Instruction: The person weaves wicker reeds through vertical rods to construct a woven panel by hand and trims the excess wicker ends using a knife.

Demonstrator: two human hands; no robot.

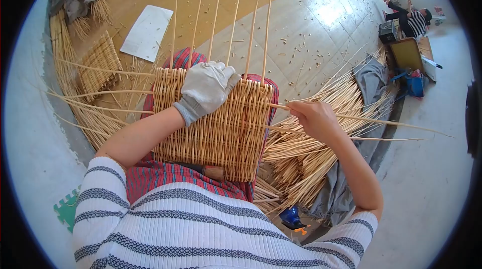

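Observation:
A woven wicker panel point(201, 136) lies across my lap on a red striped cloth point(173, 173). Several long bare rods point(233, 23) stand out from its far edge, and others stick out at both sides. My left hand point(207, 85), in a whitish glove, rests over the far edge with its fingers curled on the weave. Bare and to the right of the panel, my right hand point(320, 121) pinches a thin wicker rod point(279, 106) that comes out of the panel's right side. Part of a tool with a wooden end point(213, 172) shows by the near edge.
Loose rods point(301, 161) are heaped on grey cloth at the right; more bundles point(63, 48) lie left. Another woven piece point(100, 65) and a white sheet point(146, 33) are on the floor. A blue-and-orange object point(292, 217) lies near my right elbow. A person point(415, 22) sits beyond a chair point(405, 58).

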